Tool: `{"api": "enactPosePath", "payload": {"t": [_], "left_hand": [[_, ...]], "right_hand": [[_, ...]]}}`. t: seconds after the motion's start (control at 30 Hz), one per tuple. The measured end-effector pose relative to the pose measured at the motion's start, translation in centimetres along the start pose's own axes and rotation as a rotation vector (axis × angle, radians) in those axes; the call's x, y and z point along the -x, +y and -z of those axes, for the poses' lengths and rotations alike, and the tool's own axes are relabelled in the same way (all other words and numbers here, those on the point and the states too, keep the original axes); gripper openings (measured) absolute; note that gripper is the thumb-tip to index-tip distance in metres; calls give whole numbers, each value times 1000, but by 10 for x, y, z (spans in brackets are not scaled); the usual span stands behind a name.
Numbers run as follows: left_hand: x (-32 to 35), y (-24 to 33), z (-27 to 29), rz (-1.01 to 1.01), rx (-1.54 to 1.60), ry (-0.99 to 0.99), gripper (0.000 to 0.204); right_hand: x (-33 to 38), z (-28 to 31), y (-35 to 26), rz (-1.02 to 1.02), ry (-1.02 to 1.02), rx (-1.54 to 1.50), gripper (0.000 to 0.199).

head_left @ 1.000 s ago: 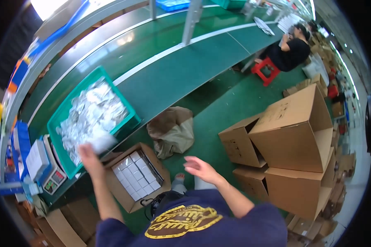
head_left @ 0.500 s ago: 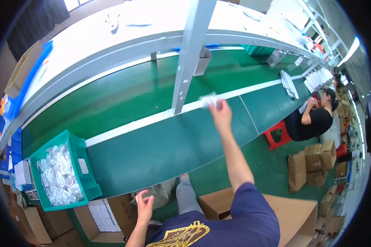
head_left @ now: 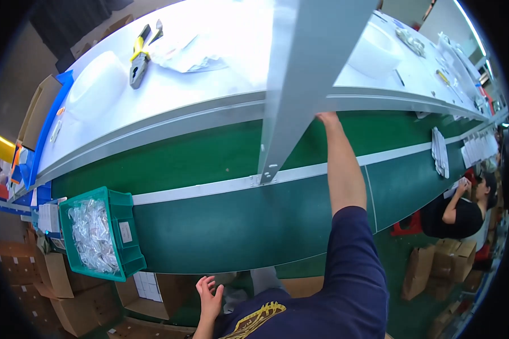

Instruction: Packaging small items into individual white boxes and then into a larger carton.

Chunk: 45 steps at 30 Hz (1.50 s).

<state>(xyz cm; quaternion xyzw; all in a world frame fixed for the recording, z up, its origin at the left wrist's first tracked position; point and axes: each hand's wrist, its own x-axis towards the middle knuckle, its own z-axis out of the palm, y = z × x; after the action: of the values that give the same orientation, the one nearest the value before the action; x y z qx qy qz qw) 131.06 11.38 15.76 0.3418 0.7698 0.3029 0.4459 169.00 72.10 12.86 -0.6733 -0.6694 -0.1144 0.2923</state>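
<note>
My right arm stretches far across the green work surface [head_left: 220, 231], and my right hand [head_left: 328, 117] is under the front rail of the raised white shelf, beside the grey post [head_left: 300, 85]. Its fingers are hidden there, so what they hold cannot be seen. My left hand [head_left: 210, 296] hovers near the front edge of the surface, its fingers bent and apart, with nothing in it. At the left end stands a teal plastic bin [head_left: 131, 240] filled with small clear plastic packets [head_left: 93, 234].
Yellow-handled pliers [head_left: 139, 59] and a crumpled plastic bag [head_left: 189, 53] lie on the shelf. White flat packets [head_left: 439, 152] sit at the right. A person in black [head_left: 452, 212] sits beyond. Cardboard boxes [head_left: 85, 308] stand below.
My right hand has moved farther away, from the pale strip to under the shelf rail; the clear packet it held is out of sight. The view has shifted toward the shelf.
</note>
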Motion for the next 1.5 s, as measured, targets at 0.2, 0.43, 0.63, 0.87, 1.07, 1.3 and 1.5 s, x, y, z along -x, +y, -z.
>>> {"api": "enactPosePath", "payload": {"t": [0.2, 0.43, 0.63, 0.87, 1.07, 1.3, 1.5], "left_hand": [[9, 8, 7, -206, -188, -2, 56], [23, 93, -1, -676, -113, -154, 96], [120, 34, 102, -610, 360, 111, 105], [303, -65, 261, -469, 525, 394, 93], [391, -164, 264, -484, 277, 641, 80], [412, -203, 273, -183, 356, 788, 73], [415, -201, 289, -126, 240, 947, 69]], "right_hand": [[91, 133, -51, -184, -389, -26, 47], [284, 365, -181, -96, -888, 7, 45], [414, 471, -329, 676, -806, -730, 46], [538, 521, -467, 631, -1673, -1529, 79], [640, 524, -536, 937, -1617, -1596, 66], [712, 520, -606, 639, -1694, -1607, 34], [690, 528, -664, 893, -2185, -1102, 15]]}}
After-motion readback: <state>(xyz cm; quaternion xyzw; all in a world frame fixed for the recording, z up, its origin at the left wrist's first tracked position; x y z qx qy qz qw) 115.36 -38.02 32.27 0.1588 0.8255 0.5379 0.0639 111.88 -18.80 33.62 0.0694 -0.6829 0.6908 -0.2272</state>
